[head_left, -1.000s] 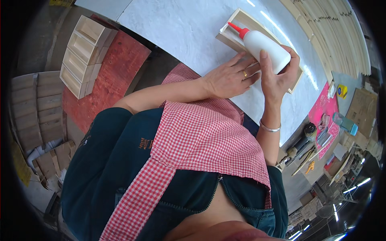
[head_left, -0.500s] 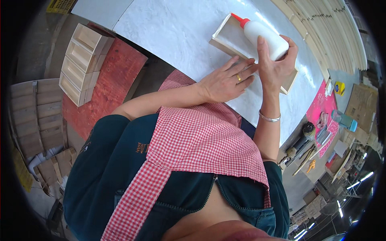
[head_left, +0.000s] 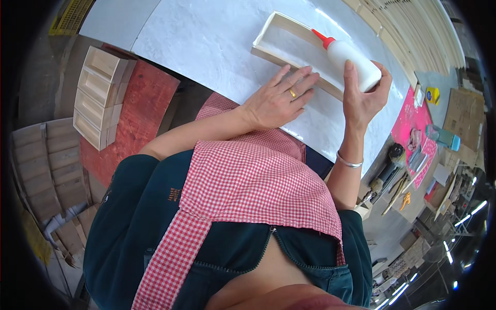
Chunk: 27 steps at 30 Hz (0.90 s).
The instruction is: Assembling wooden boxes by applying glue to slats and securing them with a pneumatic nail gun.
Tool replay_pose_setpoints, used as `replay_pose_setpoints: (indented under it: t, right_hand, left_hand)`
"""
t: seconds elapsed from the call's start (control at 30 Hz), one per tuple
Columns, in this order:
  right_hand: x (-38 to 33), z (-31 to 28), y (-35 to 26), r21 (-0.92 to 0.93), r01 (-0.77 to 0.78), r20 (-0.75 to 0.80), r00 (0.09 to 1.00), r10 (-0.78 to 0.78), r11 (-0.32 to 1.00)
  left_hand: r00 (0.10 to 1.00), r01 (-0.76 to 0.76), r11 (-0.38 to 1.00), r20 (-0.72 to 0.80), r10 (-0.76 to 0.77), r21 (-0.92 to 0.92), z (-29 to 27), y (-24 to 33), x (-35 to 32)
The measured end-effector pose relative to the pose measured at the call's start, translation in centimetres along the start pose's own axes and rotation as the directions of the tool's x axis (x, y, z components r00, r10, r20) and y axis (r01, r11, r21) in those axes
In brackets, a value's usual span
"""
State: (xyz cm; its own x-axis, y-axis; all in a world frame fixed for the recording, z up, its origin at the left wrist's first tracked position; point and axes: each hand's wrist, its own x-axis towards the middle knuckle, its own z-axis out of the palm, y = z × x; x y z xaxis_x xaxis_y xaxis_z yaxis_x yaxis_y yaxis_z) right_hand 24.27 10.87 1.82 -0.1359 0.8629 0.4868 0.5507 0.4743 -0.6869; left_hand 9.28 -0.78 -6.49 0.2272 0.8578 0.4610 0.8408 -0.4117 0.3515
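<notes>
A narrow rectangular frame of pale wood lies on the marbled white tabletop. My right hand is wrapped round a white glue bottle with a red nozzle, tilted above the frame. The nozzle tip points up and left, at the frame's far long side; whether it touches the wood I cannot tell, and no glue can be made out. My left hand is open, palm down, its fingers spread and their tips at the near long side. The bottle and my right hand hide the frame's right end.
At the left, several stacked wooden box frames stand on a red board. Long pale wood strips are piled along the table's far right. Beyond the right edge are a pink sheet, a teal bottle and tools.
The glue bottle has moved right along the frame's far side, its nozzle leaving the far left corner. My left hand stays by the near side. The whole view has shifted slightly.
</notes>
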Motion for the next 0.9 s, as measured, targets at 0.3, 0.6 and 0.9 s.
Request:
replay_pose_setpoints:
  t: [0.3,0.6,0.9]
  right_hand:
    - [-1.0,-4.7,2.6,-0.095,-0.058,-0.104,0.993,0.049,0.994]
    - [-1.9,-8.3,5.0,-0.145,-0.146,-0.21,0.971,0.114,0.979]
    - [-2.2,-10.1,6.1,-0.181,-0.196,-0.276,0.951,0.141,0.964]
  left_hand:
    - [1.0,0.003,1.0,0.0,-0.003,-0.001,-0.2,0.2,0.1]
    - [1.0,0.009,1.0,0.002,-0.009,0.013,0.2,0.4,0.0]
    - [1.0,0.017,0.999,0.017,-0.017,0.028,0.1,0.5,0.1]
